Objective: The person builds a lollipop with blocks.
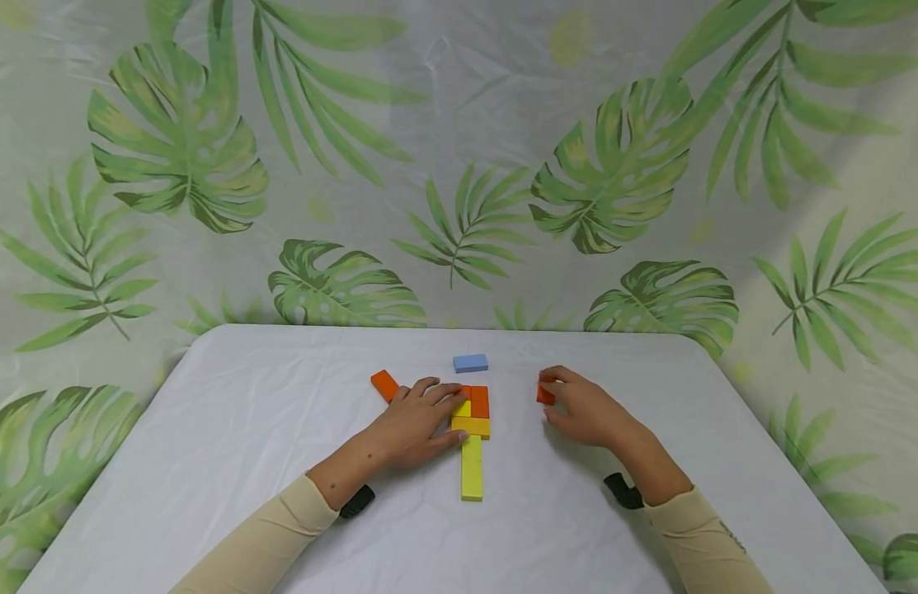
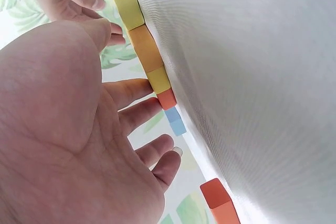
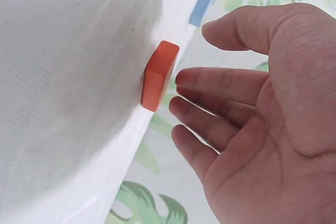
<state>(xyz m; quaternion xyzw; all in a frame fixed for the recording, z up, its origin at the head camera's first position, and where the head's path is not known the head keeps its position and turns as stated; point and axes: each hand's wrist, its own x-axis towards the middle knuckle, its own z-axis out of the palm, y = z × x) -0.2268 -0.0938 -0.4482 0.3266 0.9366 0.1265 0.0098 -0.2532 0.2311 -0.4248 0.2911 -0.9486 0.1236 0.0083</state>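
In the head view my left hand [image 1: 417, 425] rests over the left side of a flat group of blocks. Its index and middle fingertips touch a small yellow block [image 2: 159, 80] and a red block [image 2: 167, 98] in the left wrist view. An orange-yellow block [image 1: 470, 426] lies crosswise below them, above a long yellow-green block [image 1: 471, 470]. Another red block [image 1: 480, 403] fills the upper right corner. To the right, my right hand [image 1: 586, 408] has its fingers extended beside a separate red block [image 3: 159, 77], with a gap between fingertips and block in the right wrist view.
A blue block [image 1: 470, 363] lies behind the group, toward the table's far edge. An orange-red block [image 1: 384, 385] lies at a slant beyond the left hand. The white-covered table [image 1: 243, 412] meets a leaf-patterned cloth backdrop [image 1: 459, 124].
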